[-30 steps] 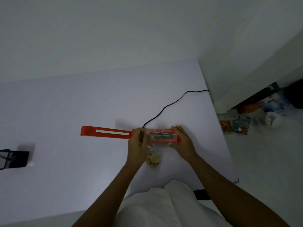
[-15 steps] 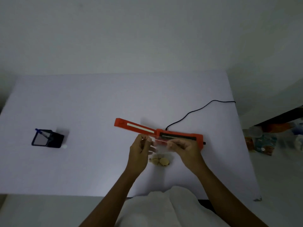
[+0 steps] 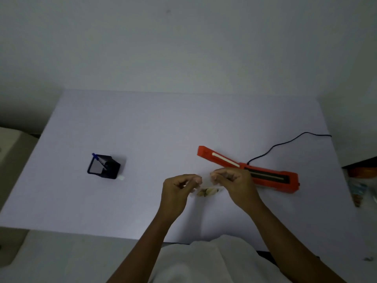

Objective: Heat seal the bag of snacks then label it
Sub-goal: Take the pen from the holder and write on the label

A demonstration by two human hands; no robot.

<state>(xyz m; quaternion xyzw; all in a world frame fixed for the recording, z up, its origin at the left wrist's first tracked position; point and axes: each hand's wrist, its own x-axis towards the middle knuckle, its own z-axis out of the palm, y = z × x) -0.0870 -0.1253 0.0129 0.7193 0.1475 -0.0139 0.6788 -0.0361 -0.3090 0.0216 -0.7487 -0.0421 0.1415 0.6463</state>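
A white table (image 3: 142, 129) carries an open orange heat sealer (image 3: 247, 169) at right, its black cord (image 3: 285, 142) trailing far right. Both hands, left hand (image 3: 177, 190) and right hand (image 3: 234, 182), pinch a clear snack bag (image 3: 207, 192) near it. A black pen holder (image 3: 104, 166) stands left.

The far half of the white table (image 3: 163, 123) lay bare from edge to edge, leaving wide passage. On the left a black pen holder (image 3: 104, 166) stood alone, with open surface all round it. On the right the orange heat sealer (image 3: 251, 170) lay open and aslant, its black cord (image 3: 285, 144) trailing toward the right edge, blocking that side. The bag of snacks (image 3: 207, 192) lay between both hands, near the sealer.
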